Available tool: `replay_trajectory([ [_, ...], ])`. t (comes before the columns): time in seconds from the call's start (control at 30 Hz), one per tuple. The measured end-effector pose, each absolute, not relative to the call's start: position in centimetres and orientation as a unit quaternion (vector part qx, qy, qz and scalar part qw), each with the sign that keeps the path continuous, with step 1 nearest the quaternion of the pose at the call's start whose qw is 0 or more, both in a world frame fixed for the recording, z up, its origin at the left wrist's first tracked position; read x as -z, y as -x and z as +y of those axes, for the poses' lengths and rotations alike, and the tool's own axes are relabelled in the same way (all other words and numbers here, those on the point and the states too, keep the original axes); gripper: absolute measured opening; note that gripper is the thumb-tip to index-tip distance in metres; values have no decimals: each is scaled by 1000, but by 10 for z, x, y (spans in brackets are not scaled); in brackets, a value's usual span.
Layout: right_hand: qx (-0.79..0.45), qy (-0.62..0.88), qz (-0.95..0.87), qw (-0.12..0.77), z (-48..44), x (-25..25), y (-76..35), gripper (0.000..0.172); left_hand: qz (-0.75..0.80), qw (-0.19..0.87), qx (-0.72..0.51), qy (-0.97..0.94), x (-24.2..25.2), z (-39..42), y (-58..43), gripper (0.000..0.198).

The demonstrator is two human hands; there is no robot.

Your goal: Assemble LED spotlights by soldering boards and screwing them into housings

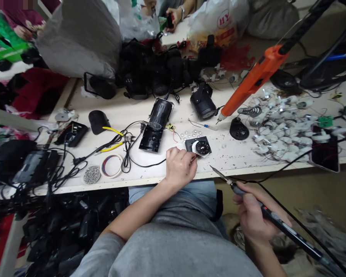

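Note:
My left hand (179,166) rests closed on the table edge, its fingertips pinching something small beside a square black part with a round white-rimmed lens piece (199,147). What it pinches is too small to name. My right hand (255,217) is below the table edge, wrapped round a black soldering iron (265,211). The iron's metal tip points up-left toward the table edge. A black cylindrical lamp housing (156,125) lies open behind my left hand, with wires trailing from it.
An orange electric screwdriver (252,82) hangs over the table's right side. White lamp parts (279,127) are heaped at right, beside a phone (325,150). Yellow-handled pliers (113,139), a tape roll (112,166) and a screw dish (91,174) lie left. Another person's hands (173,15) work at the far side.

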State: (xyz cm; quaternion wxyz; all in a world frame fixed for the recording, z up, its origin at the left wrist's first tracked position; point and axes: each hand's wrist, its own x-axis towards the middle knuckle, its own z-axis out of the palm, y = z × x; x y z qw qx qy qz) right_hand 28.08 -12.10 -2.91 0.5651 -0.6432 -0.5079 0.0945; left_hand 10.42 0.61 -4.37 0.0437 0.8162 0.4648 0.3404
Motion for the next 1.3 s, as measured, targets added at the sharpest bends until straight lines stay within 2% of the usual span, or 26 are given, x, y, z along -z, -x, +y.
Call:
replay_trajectory([
  [0.4, -74, 592, -602, 530, -80, 20, -271, 17, 523, 155, -259, -797, 33, 5, -108, 11],
  [1.3, -68, 578, -634, 509, -76, 24, -273, 22, 514, 169, -260, -800, 36, 6, -108, 7],
])
